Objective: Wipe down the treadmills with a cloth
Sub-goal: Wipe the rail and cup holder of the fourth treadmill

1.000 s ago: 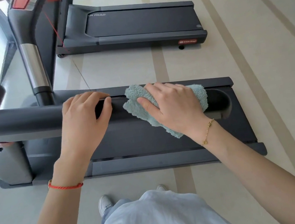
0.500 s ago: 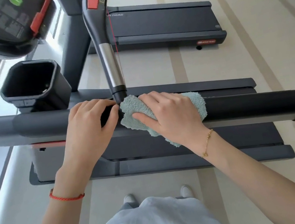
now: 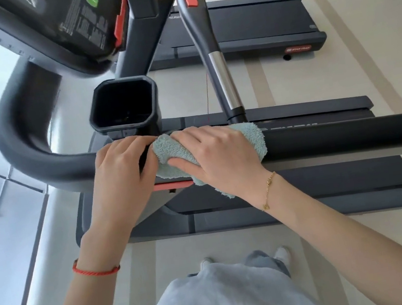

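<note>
The light blue cloth [image 3: 210,150] lies draped over the near handrail [image 3: 325,139] of the closest treadmill [image 3: 307,187], bunched over the top of the rail with a loose corner hanging below it on the person's side. The right hand [image 3: 218,157] presses down on the cloth, its fingers curled over it and the rail and its thumb tucked into the folds, a hold that seems meant to keep the fabric wrapped to the round bar so it rubs more than the top. Just beside it, touching the cloth's left edge, the left hand [image 3: 122,176] wraps over the bare rail with fingers curled round it, probably to steady the person leaning in or to mark where the wiped stretch begins. The rail curves away to the left and up toward the console [image 3: 53,25], with a square black cup holder [image 3: 122,104] just behind the hands and a slanted grip bar [image 3: 218,69] with a red button rising behind the cloth. The long straight stretch of rail to the right likely awaits the cloth. A second treadmill [image 3: 253,26] stands well apart on the pale striped floor [image 3: 379,64], apparently yet to be done.
</note>
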Demonstrator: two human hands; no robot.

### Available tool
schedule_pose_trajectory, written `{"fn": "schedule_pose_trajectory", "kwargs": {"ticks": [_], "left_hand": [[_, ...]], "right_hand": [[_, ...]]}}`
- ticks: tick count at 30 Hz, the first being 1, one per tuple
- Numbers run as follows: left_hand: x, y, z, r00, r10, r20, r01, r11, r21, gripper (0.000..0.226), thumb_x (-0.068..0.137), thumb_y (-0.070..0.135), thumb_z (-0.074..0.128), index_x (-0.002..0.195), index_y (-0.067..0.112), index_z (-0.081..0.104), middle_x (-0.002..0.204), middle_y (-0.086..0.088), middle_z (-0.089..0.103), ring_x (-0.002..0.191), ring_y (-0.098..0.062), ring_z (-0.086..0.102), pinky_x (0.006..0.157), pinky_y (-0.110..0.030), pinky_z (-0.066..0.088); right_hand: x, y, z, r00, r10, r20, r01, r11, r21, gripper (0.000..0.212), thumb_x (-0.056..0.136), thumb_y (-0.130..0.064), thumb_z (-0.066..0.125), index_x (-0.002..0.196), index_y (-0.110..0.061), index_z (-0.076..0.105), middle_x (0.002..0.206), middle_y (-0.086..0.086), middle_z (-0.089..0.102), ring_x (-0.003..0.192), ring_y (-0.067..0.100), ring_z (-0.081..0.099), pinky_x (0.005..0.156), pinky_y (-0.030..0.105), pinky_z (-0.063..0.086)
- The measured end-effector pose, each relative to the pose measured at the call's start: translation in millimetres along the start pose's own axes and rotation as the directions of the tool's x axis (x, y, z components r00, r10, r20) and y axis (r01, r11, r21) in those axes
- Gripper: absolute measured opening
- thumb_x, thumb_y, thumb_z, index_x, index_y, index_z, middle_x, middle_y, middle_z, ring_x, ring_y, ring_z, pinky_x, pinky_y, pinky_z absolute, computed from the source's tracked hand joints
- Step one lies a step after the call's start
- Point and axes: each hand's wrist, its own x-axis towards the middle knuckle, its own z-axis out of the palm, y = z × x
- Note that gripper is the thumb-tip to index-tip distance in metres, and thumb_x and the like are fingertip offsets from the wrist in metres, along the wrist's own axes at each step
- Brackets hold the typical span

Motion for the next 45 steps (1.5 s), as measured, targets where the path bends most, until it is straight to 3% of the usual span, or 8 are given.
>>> {"fn": "schedule_pose_trajectory", "kwargs": {"ticks": [8,12,16,23,30,38,41,45], "left_hand": [[-4.5,-10.7,-5.9,1.000,0.015,-0.003,-0.015,0.999,-0.047,0.029,0.101,0.025,0.047,0.117,0.014,0.069,0.112,0.000,0.071,0.104,-0.021,0.064,0.099,-0.047,0.046],[-8.5,-8.8,-4.0,0.999,0.020,-0.050,-0.021,0.999,-0.031,0.027,0.099,0.020,0.051,0.118,0.014,0.069,0.115,0.001,0.070,0.109,-0.017,0.061,0.106,-0.033,0.039],[-11.5,-8.1,-5.5,0.996,0.003,-0.086,-0.008,0.998,-0.058,0.030,0.099,0.021,0.047,0.116,0.010,0.069,0.116,0.000,0.069,0.112,-0.021,0.059,0.098,-0.042,0.047],[-14.4,-5.8,-3.6,0.987,-0.088,-0.133,0.085,0.996,-0.032,0.022,0.098,0.013,0.055,0.114,0.013,0.071,0.115,0.000,0.069,0.110,-0.022,0.061,0.100,-0.044,0.045],[-17.4,-7.0,-4.1,0.990,-0.078,-0.115,0.078,0.997,-0.007,0.024,0.100,0.019,0.052,0.117,0.014,0.069,0.118,0.001,0.068,0.112,-0.022,0.061,0.103,-0.042,0.043],[-16.3,-24.6,-20.4,0.989,-0.073,-0.127,0.071,0.997,-0.023,0.022,0.099,0.015,0.056,0.115,0.016,0.070,0.114,0.004,0.069,0.110,-0.020,0.062,0.102,-0.042,0.043],[-11.5,-37.3,-30.4,0.990,-0.069,-0.122,0.067,0.998,-0.022,0.020,0.099,0.016,0.056,0.114,0.016,0.069,0.112,0.005,0.070,0.105,-0.020,0.063,0.100,-0.042,0.045],[7.4,-56.6,-45.7,0.981,-0.122,-0.151,0.116,0.992,-0.046,0.018,0.099,0.018,0.056,0.112,0.016,0.069,0.108,0.004,0.070,0.098,-0.021,0.064,0.096,-0.042,0.047]], "right_hand": [[-13.5,8.6,-6.3,0.998,-0.014,0.054,0.011,0.998,0.060,0.057,0.093,-0.062,0.046,0.132,-0.022,0.058,0.126,-0.008,0.065,0.113,0.011,0.061,0.099,0.028,0.044],[-15.4,15.8,-14.4,0.994,0.075,0.075,-0.080,0.994,0.068,0.053,0.094,-0.062,0.043,0.124,-0.023,0.061,0.115,-0.010,0.069,0.102,0.013,0.065,0.089,0.030,0.047],[14.5,-11.6,1.1,0.992,-0.050,0.119,0.039,0.996,0.086,0.056,0.093,-0.058,0.042,0.124,-0.015,0.061,0.110,-0.001,0.071,0.094,0.020,0.069,0.081,0.035,0.055],[-12.8,17.5,-8.2,0.989,-0.106,0.103,0.094,0.989,0.115,0.061,0.093,-0.060,0.046,0.138,-0.021,0.052,0.131,-0.007,0.061,0.114,0.012,0.061,0.096,0.032,0.049],[22.2,0.0,-6.0,0.977,-0.033,0.212,0.018,0.997,0.076,0.051,0.095,-0.064,0.032,0.113,-0.024,0.057,0.090,-0.008,0.066,0.078,0.016,0.065,0.061,0.029,0.045],[-0.6,10.3,-5.7,0.984,-0.160,0.074,0.139,0.962,0.234,0.055,0.091,-0.053,0.054,0.135,-0.020,0.056,0.130,-0.007,0.063,0.113,0.009,0.062,0.097,0.028,0.050],[16.3,10.2,-15.6,0.997,0.046,0.069,-0.068,0.933,0.354,0.047,0.090,-0.053,0.056,0.126,-0.024,0.061,0.111,-0.010,0.070,0.085,0.006,0.066,0.077,0.027,0.056],[73.6,10.7,-16.4,0.977,0.210,-0.045,-0.190,0.941,0.282,0.041,0.092,-0.049,0.058,0.120,-0.019,0.063,0.092,-0.004,0.070,0.066,0.009,0.052,0.057,0.014,0.037]]}}
